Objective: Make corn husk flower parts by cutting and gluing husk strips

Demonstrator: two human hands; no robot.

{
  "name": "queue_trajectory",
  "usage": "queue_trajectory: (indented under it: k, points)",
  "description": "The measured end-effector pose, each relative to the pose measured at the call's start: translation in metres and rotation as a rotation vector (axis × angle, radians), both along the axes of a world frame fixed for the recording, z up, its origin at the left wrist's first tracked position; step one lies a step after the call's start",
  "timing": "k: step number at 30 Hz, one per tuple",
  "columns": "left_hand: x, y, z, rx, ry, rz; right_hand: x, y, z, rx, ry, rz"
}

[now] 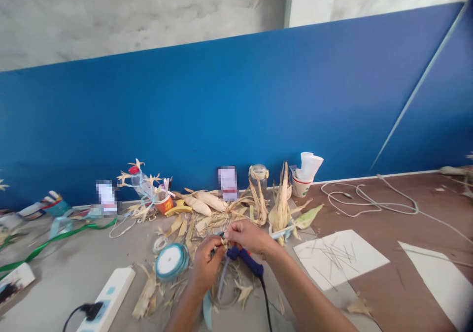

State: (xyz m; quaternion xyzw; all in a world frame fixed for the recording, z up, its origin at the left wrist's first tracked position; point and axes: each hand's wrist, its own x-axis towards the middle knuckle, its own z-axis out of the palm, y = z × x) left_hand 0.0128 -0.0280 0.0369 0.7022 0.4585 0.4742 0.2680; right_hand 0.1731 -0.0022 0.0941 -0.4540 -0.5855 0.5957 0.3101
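My left hand (209,260) and my right hand (246,235) meet above the middle of the table, fingertips pinched close together. Something small and pale is between them, too small to make out. Just below the hands lies a dark blue glue gun (250,263), with a black cord running toward me and a translucent glue stick beside it. Left of my left hand is a spool of light blue ribbon (172,261). Dry corn husks (192,236) are scattered around and behind both hands. A bundle of upright husks (283,209) stands behind my right hand.
A white power strip (113,292) with a black plug lies front left. White paper (342,258) bearing thin dark sticks lies at right, near a white cable (380,206). A paper cup (302,185), jar (258,174) and bottle (139,180) stand along the blue partition (221,115).
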Motion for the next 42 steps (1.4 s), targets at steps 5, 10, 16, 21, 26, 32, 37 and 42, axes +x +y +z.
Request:
queue_trajectory:
  k: [5, 10, 16, 21, 26, 32, 37, 42]
  points:
    - [-0.001, 0.001, -0.003, 0.013, 0.016, 0.018, 0.000, 0.002, -0.008, 0.034, -0.001, 0.026]
    - [-0.002, 0.001, -0.004, 0.021, 0.016, -0.041, 0.001, 0.005, -0.011, 0.054, -0.022, 0.049]
    - [-0.001, 0.000, -0.001, 0.055, 0.003, -0.047, 0.001, 0.005, -0.011, 0.032, 0.016, 0.058]
    - [0.000, -0.002, 0.000, 0.122, 0.024, -0.016, 0.000, 0.003, -0.009, -0.002, 0.046, 0.053]
    - [-0.001, -0.002, -0.001, 0.182, 0.038, -0.010, -0.001, 0.001, -0.004, -0.092, 0.113, 0.021]
    - [-0.002, -0.001, -0.002, 0.245, 0.026, -0.011, -0.006, 0.005, -0.011, -0.246, 0.241, 0.001]
    - [-0.001, 0.000, -0.002, 0.239, 0.031, 0.003, -0.012, 0.006, -0.019, -0.270, 0.276, -0.030]
    - [-0.004, 0.002, -0.006, 0.207, 0.015, 0.042, -0.015, 0.005, -0.023, -0.268, 0.331, -0.042]
